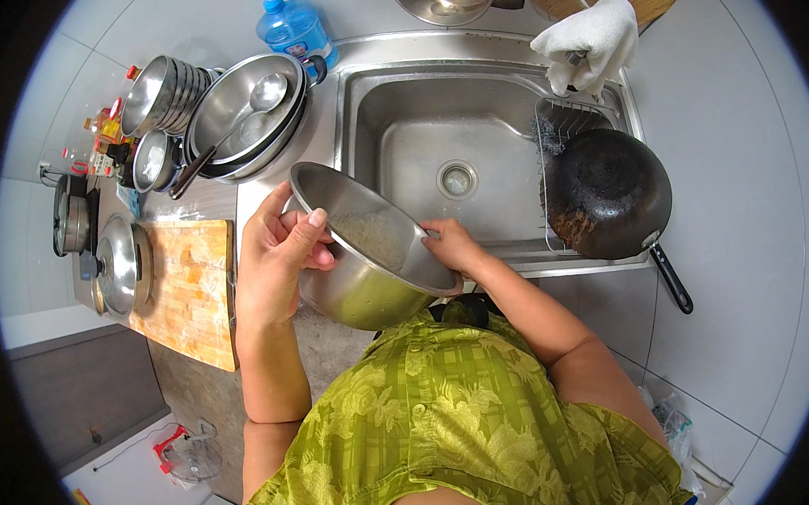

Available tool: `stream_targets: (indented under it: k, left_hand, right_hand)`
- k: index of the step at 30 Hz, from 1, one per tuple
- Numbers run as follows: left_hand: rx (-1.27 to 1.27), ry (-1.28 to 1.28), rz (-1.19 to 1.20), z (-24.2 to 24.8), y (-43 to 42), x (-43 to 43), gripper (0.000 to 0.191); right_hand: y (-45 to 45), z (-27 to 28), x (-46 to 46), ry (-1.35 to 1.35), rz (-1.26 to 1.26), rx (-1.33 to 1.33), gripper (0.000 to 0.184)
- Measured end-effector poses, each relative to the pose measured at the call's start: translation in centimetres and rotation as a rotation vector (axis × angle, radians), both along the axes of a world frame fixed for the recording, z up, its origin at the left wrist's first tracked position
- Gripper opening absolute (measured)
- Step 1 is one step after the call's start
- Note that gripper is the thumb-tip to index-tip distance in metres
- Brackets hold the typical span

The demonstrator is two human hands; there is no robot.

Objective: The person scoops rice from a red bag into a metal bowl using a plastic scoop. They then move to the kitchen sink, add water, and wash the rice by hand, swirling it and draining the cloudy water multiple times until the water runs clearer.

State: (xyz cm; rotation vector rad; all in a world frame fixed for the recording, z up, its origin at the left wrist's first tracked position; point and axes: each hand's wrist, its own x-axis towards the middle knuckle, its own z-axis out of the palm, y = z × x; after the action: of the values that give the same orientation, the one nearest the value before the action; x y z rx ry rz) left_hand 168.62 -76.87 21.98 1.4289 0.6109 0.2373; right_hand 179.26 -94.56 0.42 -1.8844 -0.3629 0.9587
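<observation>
A deep stainless steel bowl (375,298) is tilted in front of my body, near the front edge of the sink (423,145). Some pale, grainy material (373,236) lies inside it; what it is I cannot tell. My left hand (284,250) grips the bowl's left rim, thumb on top. The opposite rim is held by my right hand (453,246), whose fingertips hook over it. Behind the bowl the sink basin shows its round drain (458,180).
An upturned black wok (610,194) rests over a wire rack (545,211) at the sink's right. Nested steel basins (214,109) with a ladle (268,93), stacked bowls (155,96) and a blue pump bottle (296,31) stand left. A floury cutting board (190,284) lies nearer. A white cloth (593,37) covers the faucet.
</observation>
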Motion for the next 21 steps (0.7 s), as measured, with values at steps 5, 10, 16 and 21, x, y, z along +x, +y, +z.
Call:
stream_targets:
  k: [5,10,16,21]
  left_hand:
    - [0.008,-0.021,0.035,-1.1,0.3,-0.2,0.059]
    - [-0.084,0.12,0.107,-5.1,-0.1,-0.8,0.066]
    - [-0.499,0.545,-0.065,-12.4,-2.7,0.7,0.061]
    - [-0.677,0.613,-0.196,-14.5,-6.6,2.9,0.036]
  right_hand:
    - [-1.0,0.2,1.8,0.633,-0.251,0.128,0.028]
    - [-3.5,1.7,4.7,0.234,-0.377,0.141,0.018]
    - [-7.8,2.6,9.0,-0.309,-0.412,0.023,0.018]
    - [-11.0,1.2,12.0,-0.487,-0.312,-0.015,0.023]
